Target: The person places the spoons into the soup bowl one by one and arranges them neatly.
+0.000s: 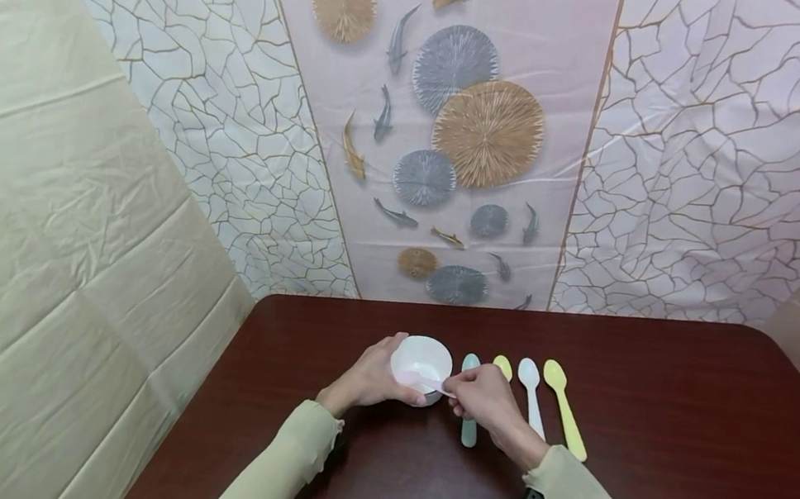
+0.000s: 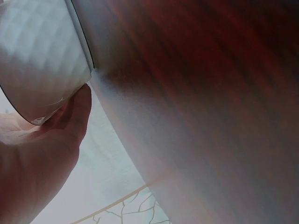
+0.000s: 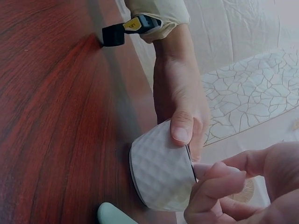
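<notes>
A white bowl (image 1: 423, 355) with a diamond-patterned outside (image 3: 161, 168) stands on the dark wooden table. My left hand (image 1: 373, 375) grips it from the left, thumb at the near side of the rim and fingers round the far side; the left wrist view shows fingers (image 2: 79, 112) against the bowl's wall (image 2: 42, 51). My right hand (image 1: 493, 402) pinches the handle of a pale pink spoon (image 1: 421, 379), whose head lies inside the bowl. In the right wrist view, the right hand's (image 3: 247, 186) fingers are curled at the bowl's rim.
Right of the bowl lie a mint green spoon (image 1: 469, 433), partly under my right hand, a yellow spoon (image 1: 503, 365) mostly hidden by it, a white spoon (image 1: 533, 395) and a longer-looking yellow spoon (image 1: 567, 407). Patterned cloth (image 1: 477, 234) hangs behind the table (image 1: 686, 418).
</notes>
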